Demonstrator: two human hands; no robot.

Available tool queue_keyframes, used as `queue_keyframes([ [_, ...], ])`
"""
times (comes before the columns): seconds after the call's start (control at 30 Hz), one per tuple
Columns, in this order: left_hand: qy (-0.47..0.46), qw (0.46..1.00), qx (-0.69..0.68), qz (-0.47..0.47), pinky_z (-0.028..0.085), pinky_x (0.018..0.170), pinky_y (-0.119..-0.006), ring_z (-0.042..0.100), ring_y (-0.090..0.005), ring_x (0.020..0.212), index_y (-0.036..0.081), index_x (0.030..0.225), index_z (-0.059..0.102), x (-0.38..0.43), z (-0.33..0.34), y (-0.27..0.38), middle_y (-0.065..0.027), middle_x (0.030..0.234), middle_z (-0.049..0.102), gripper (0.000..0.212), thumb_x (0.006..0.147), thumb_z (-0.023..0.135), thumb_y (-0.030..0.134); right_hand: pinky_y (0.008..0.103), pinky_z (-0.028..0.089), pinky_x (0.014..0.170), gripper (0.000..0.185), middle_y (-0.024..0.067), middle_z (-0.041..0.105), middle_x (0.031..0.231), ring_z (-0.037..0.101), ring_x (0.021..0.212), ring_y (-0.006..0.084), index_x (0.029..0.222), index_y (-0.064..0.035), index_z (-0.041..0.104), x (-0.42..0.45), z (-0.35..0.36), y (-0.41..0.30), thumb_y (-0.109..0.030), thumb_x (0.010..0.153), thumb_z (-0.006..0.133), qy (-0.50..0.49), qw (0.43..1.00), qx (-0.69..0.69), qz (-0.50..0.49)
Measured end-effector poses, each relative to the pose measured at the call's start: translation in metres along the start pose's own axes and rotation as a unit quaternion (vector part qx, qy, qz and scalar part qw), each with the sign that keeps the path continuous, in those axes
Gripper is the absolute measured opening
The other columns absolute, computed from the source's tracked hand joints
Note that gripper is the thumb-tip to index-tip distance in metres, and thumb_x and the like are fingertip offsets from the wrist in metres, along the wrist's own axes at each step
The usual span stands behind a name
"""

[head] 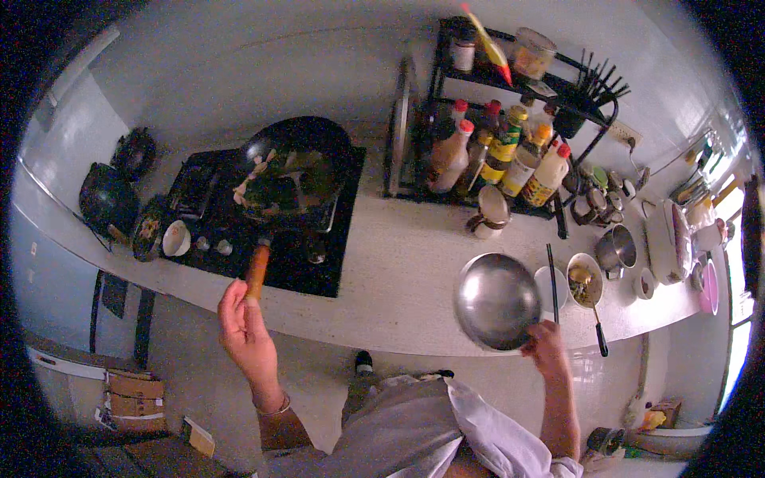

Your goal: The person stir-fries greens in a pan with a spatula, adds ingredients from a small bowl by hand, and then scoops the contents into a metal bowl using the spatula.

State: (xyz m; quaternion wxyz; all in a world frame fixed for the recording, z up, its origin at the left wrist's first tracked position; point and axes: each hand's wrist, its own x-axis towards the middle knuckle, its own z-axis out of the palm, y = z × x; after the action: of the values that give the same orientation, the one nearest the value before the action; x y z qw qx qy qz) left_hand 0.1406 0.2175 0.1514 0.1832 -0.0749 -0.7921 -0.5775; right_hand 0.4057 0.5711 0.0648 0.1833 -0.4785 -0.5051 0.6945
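My left hand (248, 328) is closed around the end of the wooden handle (258, 269) of a black wok (299, 134), which rests tilted on the gas hob (308, 278). Pale pieces and dark green food (272, 191) lie in the wok. At the counter's front edge my right hand (542, 343) grips the rim of a stainless steel bowl (497, 299), whose shiny round surface faces up. Just right of that bowl are a white plate (545, 287), a pair of dark chopsticks (553, 284) and a white bowl (586, 263) holding food and a black-handled spoon (601, 340).
Sauce bottles (502, 146) crowd a black rack (445, 89) against the wall. A lidded jar (492, 212) stands before it. A small white bowl (176, 238) sits at the hob's left edge, beside dark pans (107, 194). A steel pot (617, 246) is farther right on the counter.
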Motion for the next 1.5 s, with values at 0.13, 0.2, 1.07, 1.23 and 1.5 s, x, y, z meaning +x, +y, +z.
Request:
queue_keyframes([
  [0.13, -0.045, 0.997, 0.017, -0.055, 0.038, 0.094, -0.033, 0.048, -0.023, 0.113, 0.0, 0.122, 0.045, 0.035, -0.044, -0.044, -0.0168, 0.123, 0.048, 0.034, 0.089, 0.049, 0.01, 0.0274, 0.046, 0.042, 0.017, 0.0103, 0.06, 0.066, 0.055, 0.049, 0.0156, 0.081, 0.0034, 0.057, 0.007, 0.088, 0.026, -0.013, 0.081, 0.053, -0.135, 0.986, -0.087, 0.035],
  [0.2, -0.103, 0.99, 0.009, -0.096, 0.036, 0.096, -0.033, 0.045, -0.0242, 0.117, 0.0, 0.125, 0.043, 0.052, -0.054, -0.067, -0.0184, 0.128, 0.045, 0.039, 0.09, 0.05, 0.015, 0.027, 0.046, 0.043, 0.017, 0.0101, 0.06, 0.066, 0.056, 0.05, 0.0155, 0.083, 0.0039, 0.056, 0.011, 0.117, 0.039, -0.013, 0.083, 0.053, -0.149, 0.985, -0.088, 0.026],
  [1.07, -0.4, 0.567, -0.52, -0.499, 0.045, 0.048, -0.025, 0.049, -0.0115, 0.054, 0.0, 0.116, 0.045, 0.097, -0.013, -0.133, -0.0034, 0.077, 0.052, 0.038, 0.088, 0.051, 0.024, 0.0259, 0.047, 0.053, 0.017, 0.0043, 0.06, 0.073, 0.056, 0.062, 0.0109, 0.093, -0.001, 0.055, -0.032, 0.215, -0.023, -0.017, 0.087, 0.053, -0.243, 0.903, -0.337, -0.109],
  [1.23, -0.395, 0.491, -0.562, -0.535, 0.044, 0.048, -0.027, 0.049, -0.0126, 0.055, 0.003, 0.105, 0.051, 0.096, -0.007, -0.147, -0.0025, 0.072, 0.05, 0.024, 0.087, 0.051, 0.019, 0.026, 0.047, 0.061, 0.028, 0.0048, 0.061, 0.086, 0.056, 0.07, 0.0123, 0.112, -0.0011, 0.051, -0.038, 0.279, -0.032, -0.016, 0.089, 0.051, -0.273, 0.878, -0.297, -0.256],
  [1.5, -0.401, 0.496, -0.547, -0.542, 0.041, 0.049, -0.026, 0.047, -0.0125, 0.056, 0.007, 0.098, 0.051, 0.099, -0.015, -0.137, -0.001, 0.07, 0.049, 0.028, 0.084, 0.059, 0.03, 0.0388, 0.047, 0.084, 0.064, 0.0204, 0.043, 0.126, 0.051, 0.103, 0.0376, 0.129, -0.0062, 0.038, -0.037, 0.362, -0.076, 0.002, 0.067, 0.051, -0.264, 0.648, -0.535, -0.474],
])
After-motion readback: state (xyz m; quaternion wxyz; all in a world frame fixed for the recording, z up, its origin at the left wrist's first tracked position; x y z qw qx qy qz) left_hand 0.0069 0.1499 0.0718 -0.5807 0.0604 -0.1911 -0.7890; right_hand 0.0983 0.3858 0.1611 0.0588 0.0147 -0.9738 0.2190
